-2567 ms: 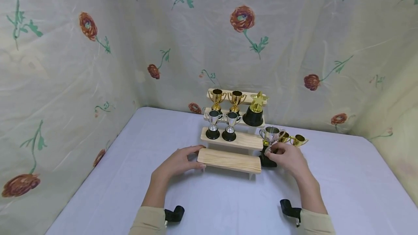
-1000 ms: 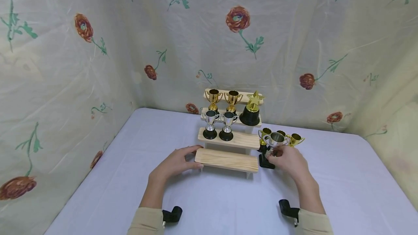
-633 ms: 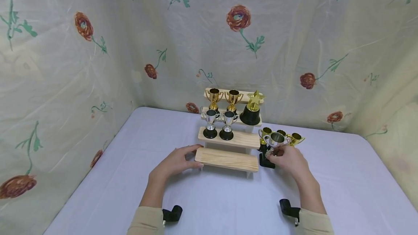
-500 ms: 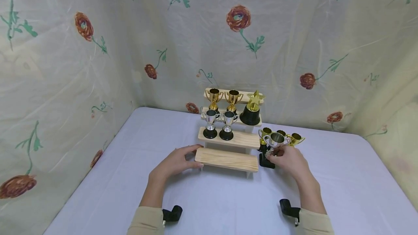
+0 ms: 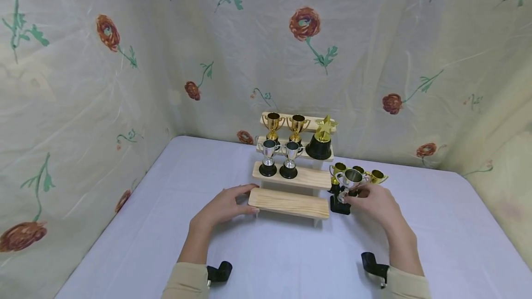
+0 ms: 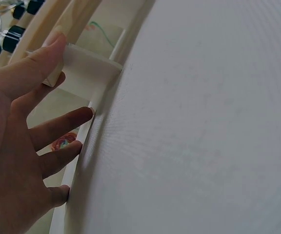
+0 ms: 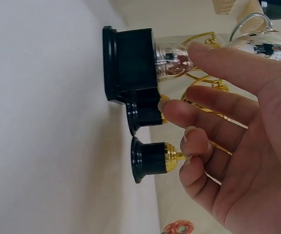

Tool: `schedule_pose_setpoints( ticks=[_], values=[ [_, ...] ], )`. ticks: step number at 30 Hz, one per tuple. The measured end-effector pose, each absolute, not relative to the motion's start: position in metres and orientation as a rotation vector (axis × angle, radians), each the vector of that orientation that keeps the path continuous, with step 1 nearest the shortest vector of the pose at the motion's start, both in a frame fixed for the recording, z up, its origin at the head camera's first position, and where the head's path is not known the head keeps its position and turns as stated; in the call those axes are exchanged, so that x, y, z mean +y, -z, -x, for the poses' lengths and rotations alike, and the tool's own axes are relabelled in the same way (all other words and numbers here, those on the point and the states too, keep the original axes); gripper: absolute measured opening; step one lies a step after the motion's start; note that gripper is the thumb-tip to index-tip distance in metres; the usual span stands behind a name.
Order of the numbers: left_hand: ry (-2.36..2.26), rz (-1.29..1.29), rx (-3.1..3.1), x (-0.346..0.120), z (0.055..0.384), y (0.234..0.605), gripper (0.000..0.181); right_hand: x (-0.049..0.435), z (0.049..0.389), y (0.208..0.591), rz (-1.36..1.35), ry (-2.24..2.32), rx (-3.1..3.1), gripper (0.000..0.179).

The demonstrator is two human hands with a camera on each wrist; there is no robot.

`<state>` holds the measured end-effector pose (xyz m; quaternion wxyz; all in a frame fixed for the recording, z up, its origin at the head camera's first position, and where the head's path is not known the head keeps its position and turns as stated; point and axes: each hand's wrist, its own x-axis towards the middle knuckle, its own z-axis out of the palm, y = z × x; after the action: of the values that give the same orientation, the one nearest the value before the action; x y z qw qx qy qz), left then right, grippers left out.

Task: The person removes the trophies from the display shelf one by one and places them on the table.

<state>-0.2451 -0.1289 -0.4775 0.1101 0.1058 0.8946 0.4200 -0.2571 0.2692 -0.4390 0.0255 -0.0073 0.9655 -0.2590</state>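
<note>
My left hand (image 5: 222,206) grips the left end of the lowest tier of a stepped wooden display stand (image 5: 291,202); in the left wrist view the thumb and index finger pinch the tier's end, other fingers spread. To the right of the stand, a silver trophy cup (image 5: 352,177) stands upright on its square black base (image 7: 133,58). Beside it is my right hand (image 5: 378,204), fingers loosely bent and apart, thumb tip overlapping its stem in the right wrist view. Gold trophy cups (image 5: 377,177) stand close behind, partly hidden.
Two small silver trophies (image 5: 289,165) stand on the second tier. Higher up are two gold cups (image 5: 297,126) and a gold star trophy (image 5: 320,144) on a black base. A white-covered table (image 5: 266,262) lies beneath, with a flowered curtain (image 5: 249,50) behind.
Earlier my right hand held the silver trophy, which came down right of the stand. Now its fingers have loosened and drawn slightly right, and the trophy stays put. My left hand keeps its grip.
</note>
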Motion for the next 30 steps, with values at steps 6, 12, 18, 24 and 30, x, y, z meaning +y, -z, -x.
schedule_pose_setpoints(
  ticks=[6,12,18,24,30],
  values=[
    [-1.226,-0.318,2.632,-0.129,0.245,0.476,0.068,0.272,0.251,0.429,0.036,0.875,2.955,0.049],
    [-1.23,-0.297,2.627,-0.129,0.245,0.478,0.068,0.276,0.248,0.418,0.044,0.905,2.958,0.049],
    [-1.234,-0.323,2.636,-0.13,0.244,0.477,0.068,0.278,0.245,0.408,0.042,0.938,3.009,0.06],
    [-1.238,-0.344,2.639,-0.131,0.245,0.477,0.069,0.278,0.244,0.401,0.023,0.945,3.02,0.067],
    [-1.234,-0.328,2.64,-0.13,0.244,0.477,0.069,0.275,0.243,0.398,0.002,0.955,3.02,0.066]
  ],
)
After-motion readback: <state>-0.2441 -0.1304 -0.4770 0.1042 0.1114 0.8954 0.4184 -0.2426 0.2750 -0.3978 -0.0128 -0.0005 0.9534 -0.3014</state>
